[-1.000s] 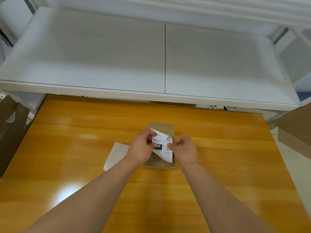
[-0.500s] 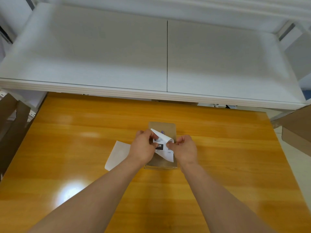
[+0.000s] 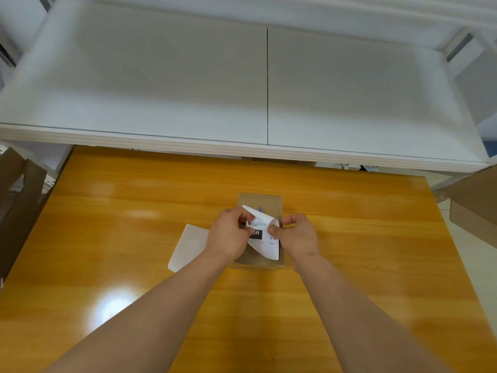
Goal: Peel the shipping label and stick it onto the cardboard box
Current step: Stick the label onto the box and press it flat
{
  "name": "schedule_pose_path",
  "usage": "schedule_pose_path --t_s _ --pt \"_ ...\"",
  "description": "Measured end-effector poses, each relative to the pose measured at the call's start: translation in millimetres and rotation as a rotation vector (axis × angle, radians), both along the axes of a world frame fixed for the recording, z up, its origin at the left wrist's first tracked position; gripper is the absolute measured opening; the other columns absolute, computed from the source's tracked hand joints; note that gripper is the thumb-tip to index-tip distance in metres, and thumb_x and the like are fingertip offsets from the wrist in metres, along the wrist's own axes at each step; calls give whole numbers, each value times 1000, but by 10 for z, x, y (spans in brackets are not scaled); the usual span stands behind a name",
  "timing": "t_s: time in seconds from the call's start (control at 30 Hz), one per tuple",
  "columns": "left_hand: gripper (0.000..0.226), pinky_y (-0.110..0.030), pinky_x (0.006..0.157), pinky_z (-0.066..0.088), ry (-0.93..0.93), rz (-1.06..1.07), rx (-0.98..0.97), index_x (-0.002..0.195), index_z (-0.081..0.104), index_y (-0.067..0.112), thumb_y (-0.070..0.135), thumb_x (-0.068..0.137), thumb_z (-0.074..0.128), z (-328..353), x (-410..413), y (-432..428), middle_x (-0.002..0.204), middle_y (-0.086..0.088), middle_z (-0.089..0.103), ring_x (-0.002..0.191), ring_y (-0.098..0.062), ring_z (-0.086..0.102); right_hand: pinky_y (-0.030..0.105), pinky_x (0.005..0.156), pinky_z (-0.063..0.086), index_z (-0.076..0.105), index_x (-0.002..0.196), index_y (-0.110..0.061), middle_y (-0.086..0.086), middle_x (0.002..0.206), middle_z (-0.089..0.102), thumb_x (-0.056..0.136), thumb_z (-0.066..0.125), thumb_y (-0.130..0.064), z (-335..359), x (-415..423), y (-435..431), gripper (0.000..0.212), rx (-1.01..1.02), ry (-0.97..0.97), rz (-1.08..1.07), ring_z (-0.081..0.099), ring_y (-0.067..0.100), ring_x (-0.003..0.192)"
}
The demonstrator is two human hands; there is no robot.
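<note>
White shelf [image 3: 161,84]: a pale two-panel surface with a dark seam down its middle filled the upper half of the view, its front edge overhanging the far side of the table.
Table [image 3: 134,265]: glossy orange-yellow wood with a bright glare patch on the near left.
Brown cardboard [image 3: 476,208]: flat pieces stood off the table's right edge, and more at the far left.
Cardboard box [image 3: 265,201]: small and brown, it sat on the table near the centre, partly hidden behind both hands.
White sheet [image 3: 188,246]: blank paper lay flat on the table just left of the box, its right part under the left wrist.
Left hand [image 3: 228,235]: fingers pinched closed on the label's left edge.
Right hand [image 3: 297,235]: thumb and fingers pinched closed on the label's right edge, close to the left hand.
Shipping label [image 3: 265,246]: held above the box top between both hands, its upper part curled over, black print and a dark block facing up.
</note>
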State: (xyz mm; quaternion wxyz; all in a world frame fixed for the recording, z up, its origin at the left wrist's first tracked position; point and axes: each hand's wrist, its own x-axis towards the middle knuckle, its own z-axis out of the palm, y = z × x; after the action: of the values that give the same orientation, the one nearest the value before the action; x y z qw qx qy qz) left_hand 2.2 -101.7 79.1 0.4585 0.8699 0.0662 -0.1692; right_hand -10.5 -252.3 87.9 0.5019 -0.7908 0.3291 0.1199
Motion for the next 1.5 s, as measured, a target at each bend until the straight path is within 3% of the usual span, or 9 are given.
schedule_pose_path --t_s 0.23,0.5,0.83,1.13,1.3,1.5 --pt "22 -24 72 44 1 5 43 105 65 22 11 87 69 -23 0 8 117 -2 58 94 -19 63 32 68 47 53 98 -18 -2 85 62 77 80 -21 -50 0 37 34 -60 13 14 61 22 79" --pt "28 -37 81 56 6 4 64 103 63 28 10 83 67 -6 -9 -8 116 2 56 94 -20 64 29 61 44 52 100 -17 -1 87 65 78 79 -18 -70 -8 59 35 -80 15 16 61 20 76" --pt "24 -29 74 48 6 12 82 107 62 26 21 84 70 -16 -22 -31 117 2 54 88 -17 60 30 66 45 54 105 -16 -1 90 67 78 79 -20 -70 -1 42 38 -90 23 33 62 19 77" --pt "28 -37 73 51 0 28 185 109 57 17 23 85 69 -38 -30 -66 117 -3 52 92 -27 63 27 56 41 53 104 -15 -10 78 61 78 80 -19 -55 -18 38 37 -92 18 38 58 8 66" --pt "26 -33 68 46 6 26 175 107 56 20 23 85 69 -38 -46 -65 116 -1 51 83 -24 60 26 54 41 53 104 -16 -7 80 62 78 79 -19 -48 -14 39 37 -93 16 39 60 16 72" --pt "21 -34 73 50 2 45 144 102 60 21 25 85 71 -40 -47 -79 112 0 52 86 -22 61 29 60 44 54 105 -16 -4 83 64 79 79 -20 -48 -11 39 36 -110 31 53 62 18 77"
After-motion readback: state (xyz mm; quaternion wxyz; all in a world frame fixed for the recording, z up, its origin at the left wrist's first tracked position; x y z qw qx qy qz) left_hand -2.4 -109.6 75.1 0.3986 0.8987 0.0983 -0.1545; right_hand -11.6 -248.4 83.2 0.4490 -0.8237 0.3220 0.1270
